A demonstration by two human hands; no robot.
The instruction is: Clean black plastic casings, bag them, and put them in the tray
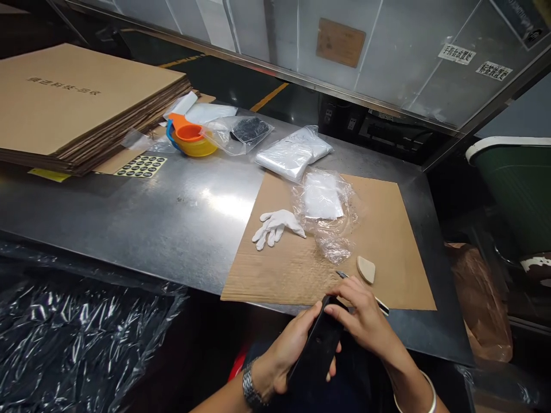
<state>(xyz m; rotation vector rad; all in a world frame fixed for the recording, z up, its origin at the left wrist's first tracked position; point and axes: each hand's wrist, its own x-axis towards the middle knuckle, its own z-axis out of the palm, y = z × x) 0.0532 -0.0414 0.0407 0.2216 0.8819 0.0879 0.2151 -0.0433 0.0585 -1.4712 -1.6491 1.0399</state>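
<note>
My left hand [289, 349] grips a flat black phone-like device [317, 349] from below, in front of the table's near edge. My right hand [365, 315] curls over the device's top end, fingertips pinched on it. Just beyond my hands, on a brown cardboard sheet [387, 229], lie a thin pen-like tool [381, 303] and a small beige wedge [366, 268]. A white glove [275, 226] and a crumpled clear plastic bag [327, 212] rest further up the sheet.
A steel table [150, 218] carries a stack of flat cardboard [73, 103], a sheet of round stickers [141, 166], orange and yellow bowls [193, 140], and bagged items [295, 152]. Black plastic film [77, 338] lies at the lower left. A green bin [516, 189] stands on the right.
</note>
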